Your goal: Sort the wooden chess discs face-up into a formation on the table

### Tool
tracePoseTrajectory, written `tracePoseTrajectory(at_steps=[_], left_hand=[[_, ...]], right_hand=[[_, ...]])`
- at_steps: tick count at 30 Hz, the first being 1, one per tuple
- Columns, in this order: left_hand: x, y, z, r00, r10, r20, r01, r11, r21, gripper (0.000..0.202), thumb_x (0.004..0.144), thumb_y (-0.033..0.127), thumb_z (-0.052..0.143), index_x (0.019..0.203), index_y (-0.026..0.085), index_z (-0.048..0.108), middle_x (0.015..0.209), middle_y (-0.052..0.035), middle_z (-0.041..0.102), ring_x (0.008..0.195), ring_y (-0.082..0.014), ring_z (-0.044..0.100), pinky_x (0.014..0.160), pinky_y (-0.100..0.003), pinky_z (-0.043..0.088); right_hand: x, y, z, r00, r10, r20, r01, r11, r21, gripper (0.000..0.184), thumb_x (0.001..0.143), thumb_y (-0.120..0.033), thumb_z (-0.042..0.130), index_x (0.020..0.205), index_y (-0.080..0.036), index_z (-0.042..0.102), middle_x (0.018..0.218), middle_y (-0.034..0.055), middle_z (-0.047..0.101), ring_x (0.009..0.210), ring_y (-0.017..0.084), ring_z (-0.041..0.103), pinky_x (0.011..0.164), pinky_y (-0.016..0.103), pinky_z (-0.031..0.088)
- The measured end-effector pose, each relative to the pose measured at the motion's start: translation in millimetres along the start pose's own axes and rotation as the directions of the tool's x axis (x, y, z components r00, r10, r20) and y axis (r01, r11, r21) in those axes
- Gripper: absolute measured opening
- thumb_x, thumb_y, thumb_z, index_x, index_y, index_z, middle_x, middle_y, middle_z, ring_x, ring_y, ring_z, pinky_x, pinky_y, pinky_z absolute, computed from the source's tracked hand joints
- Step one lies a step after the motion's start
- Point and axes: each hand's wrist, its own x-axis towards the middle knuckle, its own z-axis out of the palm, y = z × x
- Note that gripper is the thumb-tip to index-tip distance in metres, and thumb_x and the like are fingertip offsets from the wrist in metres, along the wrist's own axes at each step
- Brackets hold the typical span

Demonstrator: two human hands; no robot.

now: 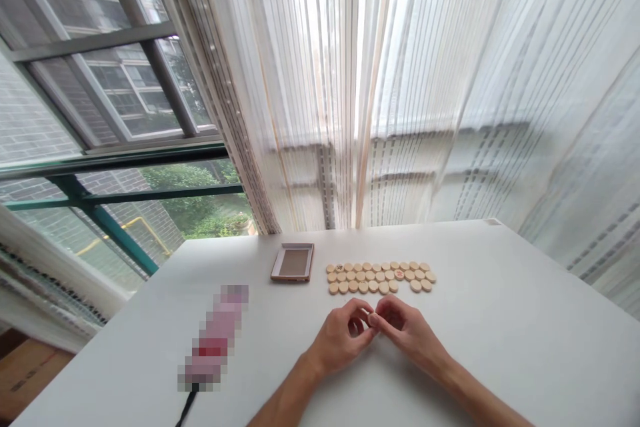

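Note:
My left hand (pixel 345 330) and my right hand (pixel 407 330) meet at the fingertips just in front of rows of round wooden Chinese chess pieces (pixel 370 276). Both are closed in a pinch. Whatever is between the fingertips, if anything, is hidden or too small to make out. The pieces lie flat in three rows, mostly blank side up. One piece (pixel 340 268) in the back row shows a dark character, and another piece (pixel 399 274) in the middle row shows a red one. In the front row there is a gap towards the right.
A shallow open box (pixel 311 263) with a brown inside stands left of the pieces on the white table (pixel 280 353). Further left lies a blurred-out pink object (pixel 217 333) with a black cord (pixel 187 408). Sheer curtains (pixel 400 80) hang behind the table's far edge.

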Motion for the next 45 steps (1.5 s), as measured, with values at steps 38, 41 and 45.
tracePoseTrajectory(at_steps=[38, 41, 45], left_hand=[[2.7, -10.3, 3.2, 0.999, 0.035, 0.022, -0.034, 0.996, -0.079, 0.031, 0.092, 0.038, 0.061, 0.114, 0.018, 0.053, 0.080, -0.0047, 0.073, 0.058, -0.0116, 0.059, 0.054, -0.020, 0.043], [1.0, -6.2, 2.8, 0.998, 0.045, 0.032, -0.045, 0.999, -0.016, 0.029, 0.090, 0.038, 0.063, 0.111, 0.019, 0.057, 0.080, -0.0040, 0.073, 0.060, -0.0117, 0.059, 0.056, -0.021, 0.044], [-0.4, -5.6, 0.9, 0.997, 0.052, 0.050, -0.055, 0.997, 0.054, 0.031, 0.085, 0.033, 0.067, 0.112, 0.021, 0.059, 0.086, -0.0029, 0.074, 0.063, -0.0117, 0.060, 0.061, -0.022, 0.047]], right_hand=[[-2.1, -1.2, -0.5, 0.992, -0.063, 0.113, 0.028, 0.956, 0.291, 0.023, 0.091, -0.043, 0.062, 0.097, -0.021, 0.057, 0.087, 0.0037, 0.067, 0.084, 0.021, 0.067, 0.079, 0.035, 0.053], [-4.7, -2.7, -1.2, 0.992, -0.031, 0.126, -0.007, 0.957, 0.291, 0.023, 0.090, -0.043, 0.063, 0.094, -0.021, 0.057, 0.084, 0.0022, 0.066, 0.083, 0.019, 0.065, 0.077, 0.032, 0.052], [-13.4, -0.6, -13.9, 0.994, 0.013, 0.106, -0.028, 0.989, 0.145, 0.022, 0.091, -0.043, 0.061, 0.091, -0.021, 0.058, 0.080, 0.0000, 0.064, 0.076, 0.016, 0.060, 0.069, 0.027, 0.047]])
